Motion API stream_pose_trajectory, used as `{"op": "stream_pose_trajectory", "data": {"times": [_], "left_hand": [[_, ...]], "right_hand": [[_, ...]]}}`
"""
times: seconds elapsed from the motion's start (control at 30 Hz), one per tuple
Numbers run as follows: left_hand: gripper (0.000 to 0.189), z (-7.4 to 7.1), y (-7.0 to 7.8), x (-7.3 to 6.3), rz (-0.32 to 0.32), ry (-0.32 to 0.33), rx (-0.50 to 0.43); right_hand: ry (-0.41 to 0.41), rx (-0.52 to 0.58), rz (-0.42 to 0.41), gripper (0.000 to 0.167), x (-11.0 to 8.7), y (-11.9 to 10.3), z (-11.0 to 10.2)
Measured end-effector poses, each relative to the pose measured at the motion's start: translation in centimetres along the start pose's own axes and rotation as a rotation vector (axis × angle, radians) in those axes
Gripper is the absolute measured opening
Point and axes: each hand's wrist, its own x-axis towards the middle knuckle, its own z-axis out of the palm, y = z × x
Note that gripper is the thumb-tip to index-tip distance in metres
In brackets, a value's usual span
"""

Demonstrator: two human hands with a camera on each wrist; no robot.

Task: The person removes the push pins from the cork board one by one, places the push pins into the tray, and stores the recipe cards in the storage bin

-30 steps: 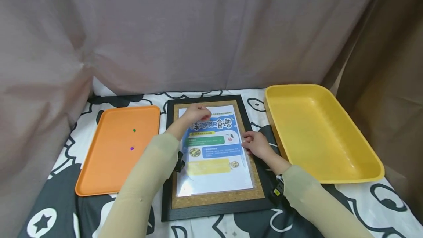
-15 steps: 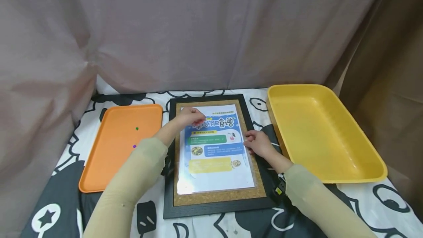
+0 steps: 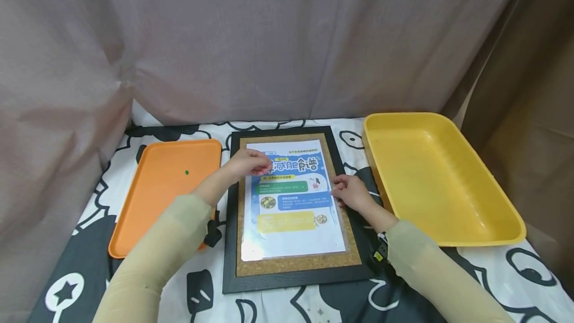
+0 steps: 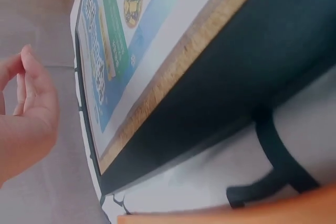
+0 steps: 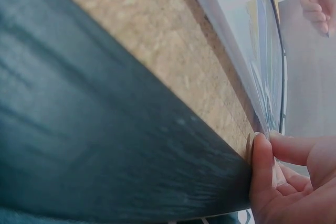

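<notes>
A printed, glossy laminated poster point(image 3: 293, 243) lies on a cork board point(image 3: 287, 265) with a black frame point(image 3: 300, 283). My right hand point(image 3: 352, 192) pinches the poster's right edge between thumb and finger; the right wrist view shows the fingertips point(image 5: 260, 139) right at the sheet's margin. Above the poster's upper left part is my left hand point(image 3: 248, 162), thumb and finger drawn together. A small dark speck point(image 5: 328, 34) shows at its fingertips in the right wrist view; what it is I cannot tell. In the left wrist view the left hand point(image 4: 31, 98) appears raised beside the board.
An orange tray point(image 3: 148, 203) on the left carries a small green piece point(image 3: 187, 172); my left sleeve point(image 3: 157, 248) covers part of the tray. On the right, close to the frame, stands a deep yellow tub point(image 3: 430, 178). Grey curtain point(image 3: 287, 44) hangs behind the patterned tablecloth point(image 3: 260, 308).
My left hand has moved left across the top of the poster, its fingers still together. The sleeve now covers the purple piece on the tray. My right hand stays at the poster's edge.
</notes>
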Motion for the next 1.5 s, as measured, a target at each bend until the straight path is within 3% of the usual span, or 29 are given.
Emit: {"op": "stream_pose_trajectory", "data": {"times": [0.2,0.4,0.8,0.97,1.23,1.5], "left_hand": [[0.033,-0.9,-0.3,-0.7,-0.005,-0.034,0.002],[0.035,-1.7,-0.8,-1.3,-0.005,-0.042,-0.039],[0.038,-3.3,-1.4,-3.0,-0.048,-0.038,-0.018],[0.039,-4.0,-2.0,-3.6,-0.033,-0.055,-0.03],[0.04,-5.3,-2.9,-4.7,-0.011,-0.067,-0.019],[0.041,-5.8,-3.5,-5.1,-0.032,-0.059,0.0]], "right_hand": [[-0.003,0.0,0.001,0.04,0.2,-0.1,0.0],[0.0,-0.004,0.005,0.04,0.3,-0.2,0.0],[-0.006,0.004,0.005,0.04,0.4,-0.5,-0.1],[-0.01,0.009,0.02,0.041,0.3,-0.3,-0.2],[-0.023,0.092,0.086,0.045,0.3,-0.3,-0.2],[-0.047,0.177,0.065,0.054,-0.6,-0.5,-0.1]]}}
